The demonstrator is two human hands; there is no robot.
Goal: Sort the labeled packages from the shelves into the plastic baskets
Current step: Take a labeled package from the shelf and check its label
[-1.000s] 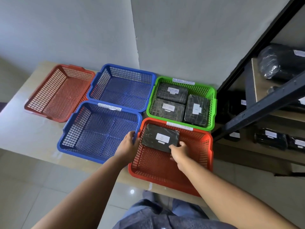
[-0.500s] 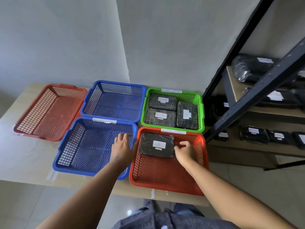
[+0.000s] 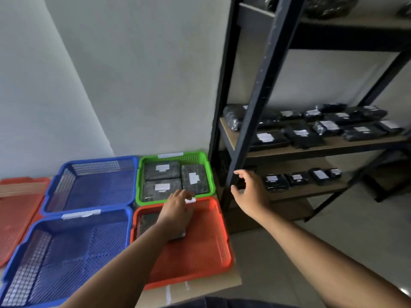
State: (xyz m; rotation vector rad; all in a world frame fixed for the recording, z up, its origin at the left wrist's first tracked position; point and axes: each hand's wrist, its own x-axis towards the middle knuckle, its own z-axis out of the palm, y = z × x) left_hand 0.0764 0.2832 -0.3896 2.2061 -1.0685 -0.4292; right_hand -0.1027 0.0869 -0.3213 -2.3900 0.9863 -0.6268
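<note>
On the counter [image 3: 201,285], against a grey wall, five mesh baskets:
- Near red basket [image 3: 200,247], white label [image 3: 190,200] on its far rim. Holds one black wrapped package [image 3: 145,221] in its far left part, largely covered by the left forearm and hand.
- Green basket [image 3: 210,174], directly behind the red one, rims touching. Holds three black packages [image 3: 161,171], each with a white label, laid flat and filling the floor.
- Near blue basket [image 3: 66,252], left of the red one, taped label on its far rim.
- Far blue basket [image 3: 89,185], left of the green one.
- Second red basket [image 3: 15,210], at the far left, partly out of frame.

Hands:
- Left hand [image 3: 178,207]: palm down over the package in the near red basket, fingers [image 3: 182,193] stretched out flat toward the far rim, gripping nothing; contact with the package cannot be told through the blur.
- Right hand [image 3: 251,194]: in the air just right of the baskets, in front of the black shelf rack [image 3: 262,96], fingers [image 3: 239,173] spread and loosely bent, holding nothing.

Shelves, right of the counter:
- Middle shelf [image 3: 333,144]: many black labeled packages [image 3: 304,135], crowded together.
- Lower shelf [image 3: 311,190]: a row of smaller black labeled packages [image 3: 275,182], just beyond the right hand.
</note>
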